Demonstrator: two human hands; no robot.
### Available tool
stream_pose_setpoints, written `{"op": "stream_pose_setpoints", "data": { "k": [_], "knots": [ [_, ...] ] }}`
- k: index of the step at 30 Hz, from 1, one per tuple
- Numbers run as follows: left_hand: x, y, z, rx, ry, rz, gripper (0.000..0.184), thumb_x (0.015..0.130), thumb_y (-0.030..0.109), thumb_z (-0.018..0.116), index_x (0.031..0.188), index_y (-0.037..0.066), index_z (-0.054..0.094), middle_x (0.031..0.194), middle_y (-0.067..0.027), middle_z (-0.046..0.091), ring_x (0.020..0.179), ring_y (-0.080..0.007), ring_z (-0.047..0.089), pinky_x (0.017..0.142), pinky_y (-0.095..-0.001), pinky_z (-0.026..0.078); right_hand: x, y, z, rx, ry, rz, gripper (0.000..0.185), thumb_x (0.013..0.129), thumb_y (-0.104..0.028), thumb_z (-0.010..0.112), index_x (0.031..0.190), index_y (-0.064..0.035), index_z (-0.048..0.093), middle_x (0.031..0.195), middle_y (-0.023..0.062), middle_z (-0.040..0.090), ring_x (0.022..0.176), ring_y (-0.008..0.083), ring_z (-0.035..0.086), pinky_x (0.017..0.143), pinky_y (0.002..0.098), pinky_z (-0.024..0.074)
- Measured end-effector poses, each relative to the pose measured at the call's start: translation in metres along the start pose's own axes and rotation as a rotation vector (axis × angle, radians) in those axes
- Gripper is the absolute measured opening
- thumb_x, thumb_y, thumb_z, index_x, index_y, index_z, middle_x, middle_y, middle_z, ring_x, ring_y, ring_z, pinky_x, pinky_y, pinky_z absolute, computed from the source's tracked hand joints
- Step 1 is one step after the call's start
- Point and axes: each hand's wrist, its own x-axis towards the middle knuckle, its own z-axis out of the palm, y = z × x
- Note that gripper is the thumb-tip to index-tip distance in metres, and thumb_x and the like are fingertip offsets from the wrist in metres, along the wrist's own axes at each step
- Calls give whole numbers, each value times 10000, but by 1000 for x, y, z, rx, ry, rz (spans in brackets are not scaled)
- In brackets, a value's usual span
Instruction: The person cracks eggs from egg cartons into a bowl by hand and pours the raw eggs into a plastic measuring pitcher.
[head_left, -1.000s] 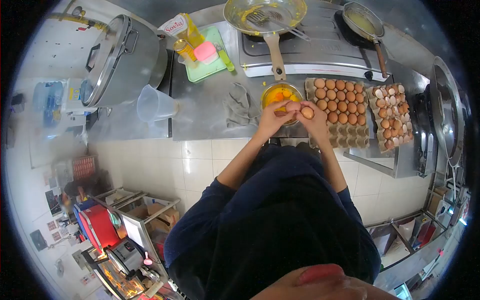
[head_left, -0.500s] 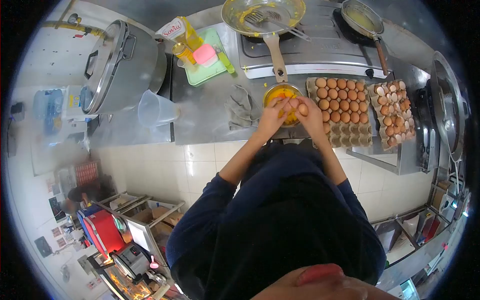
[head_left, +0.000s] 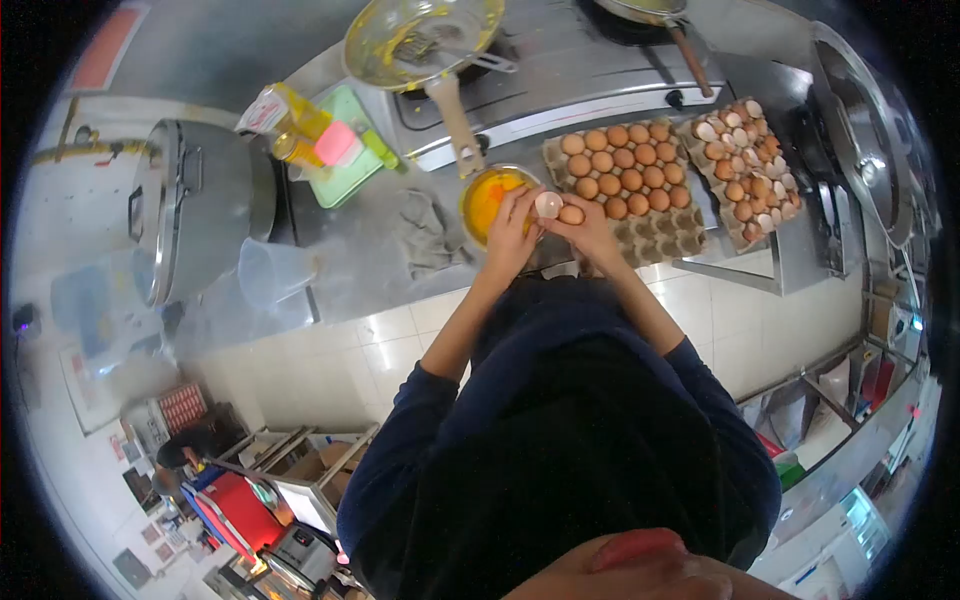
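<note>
A metal bowl (head_left: pixel 465 213) of cracked eggs stands on the steel counter, yellow and orange yolk showing inside. My left hand (head_left: pixel 512 232) is at the bowl's right side, fingers closed on a cracked eggshell (head_left: pixel 547 205) whose pale inside faces up. My right hand (head_left: pixel 592 240) touches the same shell area and holds a whole brown egg (head_left: pixel 571 215) in its curled fingers. Just right of my hands lies a cardboard egg tray (head_left: pixel 655 238), with rows of brown eggs and bare cups at the near end. A second tray (head_left: pixel 742 238) is heaped with broken shells.
Behind the bowl, a frying pan (head_left: pixel 365 55) with a whisk-like utensil rests on the stove (head_left: pixel 560 100), its handle pointing toward the bowl. A grey cloth (head_left: pixel 425 232), plastic jug (head_left: pixel 272 272), green board (head_left: pixel 335 190) and large pot (head_left: pixel 225 205) stand to the left.
Both hands have moved from over the bowl to its right side. The egg between them is now an opened shell. The camera view has shifted and turned.
</note>
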Motion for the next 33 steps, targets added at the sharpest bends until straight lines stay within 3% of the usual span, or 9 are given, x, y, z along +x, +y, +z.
{"op": "stream_pose_setpoints", "data": {
  "k": [3, 4, 11, 13, 17, 22, 25, 30, 33],
  "knots": [
    [13, 25, 42, -106, -82, 9, 625, 752, -50, 690, 1337, 100, 528, 1256, -158, 516, 1163, -354, 536, 976, -393, 466, -15, -17, -56, 101, 35, 298, 446, 766, -224, 818, 1126, -19, 654, 956, 21, 659, 829, 95, 603, 718, 238, 502],
    [20, 34, 58, -137, -112, 49, 638, 765, -42, 688, 1358, 112, 509, 1283, -160, 506, 1176, -359, 530, 980, -389, 465, -21, -14, -72, 88, 146, 172, 415, 760, -238, 821, 1092, -40, 668, 864, -2, 642, 713, 72, 572, 594, 232, 472],
    [51, 74, 133, -112, -404, 102, 672, 789, 149, 734, 1401, 125, 459, 1389, -163, 402, 1239, -372, 463, 1016, -435, 434, -42, 10, -263, -380, 810, 334, 554, 733, -337, 833, 1151, -32, 634, 813, 16, 647, 686, 88, 585, 542, 235, 458],
    [43, 62, 143, 260, -517, 95, 652, 769, 120, 721, 1374, 145, 480, 1331, -154, 436, 1209, -370, 455, 1009, -443, 414, -44, 7, -320, -443, 926, 36, 565, 702, -399, 825, 1057, 12, 667, 872, 114, 693, 821, 238, 647, 769, 345, 513],
    [22, 59, 148, 416, -458, 95, 642, 737, 99, 718, 1338, 132, 494, 1291, -152, 450, 1185, -364, 447, 1003, -457, 395, -35, 11, -424, -941, 1021, 206, 600, 719, -490, 747, 1143, -69, 684, 1047, 217, 687, 952, 367, 668, 819, 436, 521],
    [12, 54, 165, 423, -265, 7, 510, 763, 63, 625, 1261, 56, 518, 1235, -151, 481, 1138, -355, 464, 989, -465, 386, -16, 7, -467, -1200, 754, 502, 632, 706, -609, 712, 1131, -142, 699, 1039, 237, 683, 1029, 413, 642, 867, 478, 516],
    [12, 46, 180, 543, -235, -14, 471, 769, 61, 612, 1228, 20, 515, 1229, -161, 479, 1127, -354, 476, 977, -456, 403, -14, -3, -460, -1119, 885, 577, 650, 696, -635, 716, 1136, -157, 702, 1061, 232, 681, 1044, 414, 637, 885, 480, 510],
    [19, 45, 179, 506, -292, -115, 489, 702, 41, 694, 1164, 17, 536, 1203, -166, 479, 1113, -365, 495, 948, -451, 428, -26, -21, -396, -1044, 914, 230, 431, 829, -478, 676, 1083, -133, 714, 1046, 184, 696, 962, 351, 672, 818, 426, 528],
    [21, 53, 162, 289, -221, -162, 510, 698, 45, 746, 1162, 18, 538, 1190, -160, 499, 1085, -365, 538, 916, -444, 466, -31, 2, -342, -484, 702, -91, 290, 912, -326, 602, 1042, -81, 687, 976, 87, 652, 819, 195, 616, 694, 325, 505]
  ]
}}
